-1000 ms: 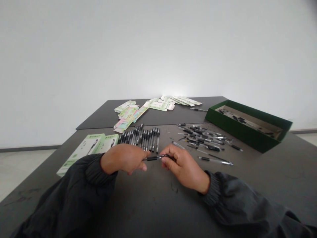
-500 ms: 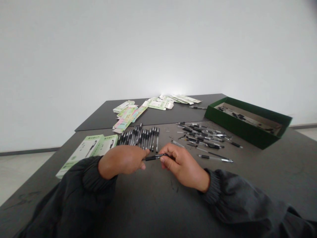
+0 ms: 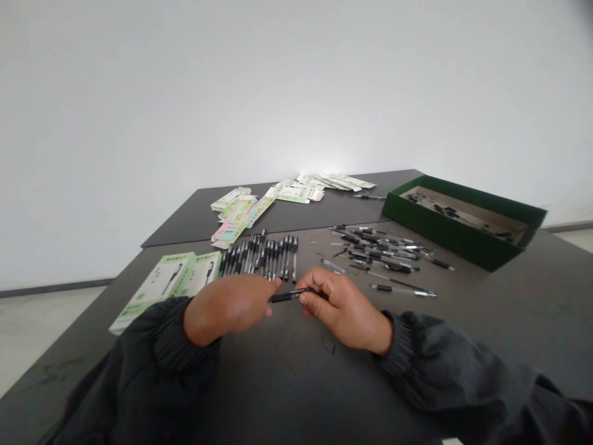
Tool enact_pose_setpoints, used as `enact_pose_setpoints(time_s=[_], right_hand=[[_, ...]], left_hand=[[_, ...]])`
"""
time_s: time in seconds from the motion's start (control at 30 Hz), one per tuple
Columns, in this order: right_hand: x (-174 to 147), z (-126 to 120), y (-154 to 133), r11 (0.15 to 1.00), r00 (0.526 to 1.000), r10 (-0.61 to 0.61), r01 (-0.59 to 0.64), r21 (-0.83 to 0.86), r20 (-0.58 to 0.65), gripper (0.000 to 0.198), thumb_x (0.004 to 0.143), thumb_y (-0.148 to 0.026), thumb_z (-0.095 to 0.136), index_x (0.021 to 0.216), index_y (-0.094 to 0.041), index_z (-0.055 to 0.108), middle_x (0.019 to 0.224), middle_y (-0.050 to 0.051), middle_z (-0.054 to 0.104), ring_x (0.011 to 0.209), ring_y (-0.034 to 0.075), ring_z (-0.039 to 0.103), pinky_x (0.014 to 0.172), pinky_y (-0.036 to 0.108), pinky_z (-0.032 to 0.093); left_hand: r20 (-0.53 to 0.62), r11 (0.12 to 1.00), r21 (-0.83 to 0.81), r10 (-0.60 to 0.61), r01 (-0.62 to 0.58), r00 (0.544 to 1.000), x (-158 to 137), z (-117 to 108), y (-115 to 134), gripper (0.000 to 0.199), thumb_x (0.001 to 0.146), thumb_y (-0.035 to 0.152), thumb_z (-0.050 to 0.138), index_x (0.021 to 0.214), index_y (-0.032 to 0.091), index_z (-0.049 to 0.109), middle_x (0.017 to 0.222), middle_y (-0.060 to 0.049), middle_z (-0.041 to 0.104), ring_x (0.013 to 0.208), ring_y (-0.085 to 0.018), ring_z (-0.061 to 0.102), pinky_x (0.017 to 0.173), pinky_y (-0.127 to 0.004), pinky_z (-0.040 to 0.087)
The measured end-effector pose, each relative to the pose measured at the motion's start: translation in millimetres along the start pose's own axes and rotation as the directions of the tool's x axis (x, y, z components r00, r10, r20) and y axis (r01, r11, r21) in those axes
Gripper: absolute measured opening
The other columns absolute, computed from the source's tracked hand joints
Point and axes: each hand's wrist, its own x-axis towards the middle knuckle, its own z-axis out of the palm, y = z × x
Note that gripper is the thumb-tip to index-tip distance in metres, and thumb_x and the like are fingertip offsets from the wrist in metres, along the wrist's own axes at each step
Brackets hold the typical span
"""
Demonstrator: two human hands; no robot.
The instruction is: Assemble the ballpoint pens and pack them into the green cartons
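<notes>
Held pen (image 3: 285,296): one end hidden in left grip (image 3: 229,309), other end covered by right grip (image 3: 345,309). White-green cartons (image 3: 160,284): near portions partly behind left grip and left sleeve (image 3: 134,377); small print illegible. Both sleeves cut off by frame edges. Loose pens (image 3: 384,250): overlapping, count indeterminate. Green box (image 3: 445,238): front wall masks part of contents. Tiny fragments (image 3: 314,243) on tabletop (image 3: 287,383): unidentifiable.

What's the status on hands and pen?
Left hand, right hand: both gripping one pen. Pen sideways between them, ends hidden. Lined-up pens just beyond; nothing seen blocking.
</notes>
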Motion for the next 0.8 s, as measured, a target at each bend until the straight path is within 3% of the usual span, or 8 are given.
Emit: enact_pose_setpoints(time_s=[0.13, 0.3, 0.6, 0.8], right_hand=[[-2.0, 2.6, 4.0, 0.984, 0.999, 0.048, -0.048, 0.171, 0.003, 0.010, 0.082, -0.025, 0.055, 0.089, -0.018, 0.053, 0.071, -0.001, 0.057, 0.062, 0.010, 0.050, 0.057, 0.021, 0.038], [-3.2, 2.4, 8.9, 0.831, 0.991, 0.112, -0.134, 0.540, 0.073, 0.038, 0.075, -0.036, 0.065, 0.102, -0.019, 0.046, 0.072, -0.002, 0.052, 0.061, 0.009, 0.049, 0.056, 0.022, 0.039], [-0.4, 8.7, 11.5, 0.794, 0.991, 0.118, -0.136, 0.592, 0.070, 0.039, 0.072, -0.040, 0.068, 0.099, -0.019, 0.050, 0.071, -0.001, 0.055, 0.061, 0.010, 0.051, 0.058, 0.024, 0.044], [4.0, 13.9, 5.8, 0.817, 0.993, 0.015, 0.054, 0.574, -0.115, 0.026, 0.078, -0.039, 0.061, 0.091, -0.017, 0.057, 0.070, 0.001, 0.057, 0.061, 0.011, 0.053, 0.059, 0.026, 0.044]], left_hand=[[0.099, 0.997, 0.077, -0.029, 0.022, 0.995, 2.8, -13.7, 13.6, 0.042, 0.081, 0.030, 0.049, 0.122, 0.020, 0.051, 0.089, -0.008, 0.068, 0.077, -0.024, 0.063, 0.063, -0.028, 0.044], [0.119, 0.998, 0.023, -0.062, 0.059, 0.991, 2.6, -23.5, 16.8, 0.042, 0.082, 0.031, 0.049, 0.122, 0.018, 0.050, 0.083, -0.007, 0.069, 0.073, -0.022, 0.063, 0.058, -0.026, 0.043], [0.074, 0.999, -0.007, -0.033, 0.034, 0.997, 6.4, -18.5, 12.1, 0.063, 0.083, 0.037, 0.047, 0.138, 0.011, 0.029, 0.105, -0.017, 0.065, 0.090, -0.027, 0.062, 0.069, -0.031, 0.046], [0.025, 0.980, -0.163, 0.124, -0.118, 0.992, 6.7, -34.4, 24.5, 0.042, 0.084, 0.030, 0.048, 0.124, 0.018, 0.044, 0.101, -0.006, 0.066, 0.086, -0.019, 0.062, 0.073, -0.024, 0.043]])
